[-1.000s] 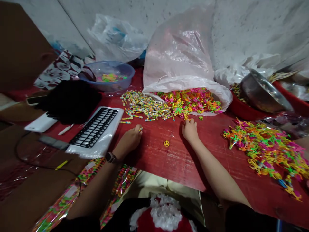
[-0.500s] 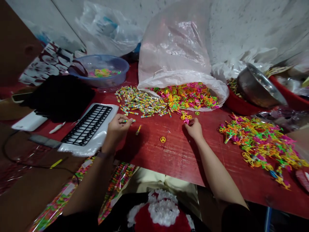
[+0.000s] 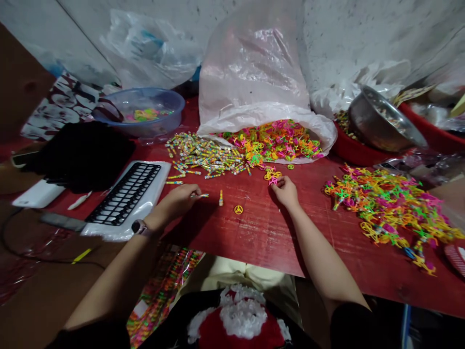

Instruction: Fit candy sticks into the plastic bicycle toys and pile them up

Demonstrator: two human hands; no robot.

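My left hand (image 3: 181, 198), with a watch on its wrist, is low over the red table, its fingers closed on a small printed tube (image 3: 203, 195). Just right of it lies another loose tube (image 3: 221, 198), pointing away from me. A yellow three-spoked plastic wheel (image 3: 238, 209) rests flat between my hands. My right hand (image 3: 286, 192) pinches a pink plastic piece (image 3: 273, 180) at the near edge of some yellow pieces (image 3: 271, 173). The fingertips partly hide it.
A heap of printed tubes (image 3: 207, 155) lies beside a white sack (image 3: 254, 77) spilling colourful plastic pieces (image 3: 283, 140). On the right is a pile of assembled pieces (image 3: 392, 208). At left are a black rack (image 3: 125, 194) and a blue basin (image 3: 145, 123).
My left hand has come lower and nearer to me. The loose tube between the hands now lies further right and more lengthwise. My right hand stays at the pink piece. The view has shifted slightly.
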